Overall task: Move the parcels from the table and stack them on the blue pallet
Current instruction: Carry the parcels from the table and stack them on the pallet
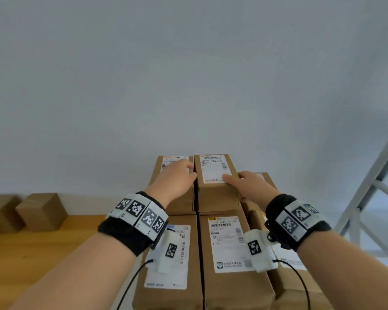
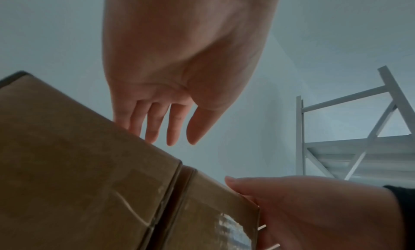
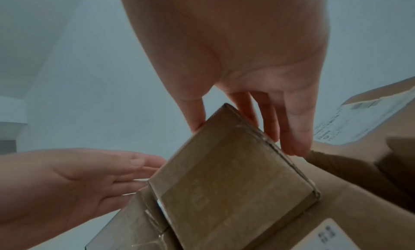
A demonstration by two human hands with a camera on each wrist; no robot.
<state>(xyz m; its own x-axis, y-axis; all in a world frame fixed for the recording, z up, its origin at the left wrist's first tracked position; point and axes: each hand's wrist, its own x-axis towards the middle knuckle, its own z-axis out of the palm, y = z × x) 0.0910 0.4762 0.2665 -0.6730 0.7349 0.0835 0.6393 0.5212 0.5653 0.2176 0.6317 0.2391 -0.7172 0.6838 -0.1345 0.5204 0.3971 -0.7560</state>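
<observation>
A brown parcel (image 1: pixel 217 198) with a white label sits at the top right of a stack of parcels. My right hand (image 1: pixel 235 180) holds it, thumb on the label and fingers down its right side; in the right wrist view the parcel (image 3: pixel 233 183) lies between thumb and fingers (image 3: pixel 292 138). My left hand (image 1: pixel 188 171) is over the neighbouring top parcel (image 1: pixel 175 182), fingers straight and at the gap between the two. In the left wrist view these fingers (image 2: pixel 157 129) are extended above that parcel (image 2: pixel 78 165). The blue pallet is out of view.
Below lie more labelled parcels (image 1: pixel 228 253), and another (image 1: pixel 262 177) behind my right hand. A wooden table (image 1: pixel 31 253) at the left carries two small brown boxes (image 1: pixel 42 211). A white metal rack (image 1: pixel 367 198) stands at the right, a plain wall behind.
</observation>
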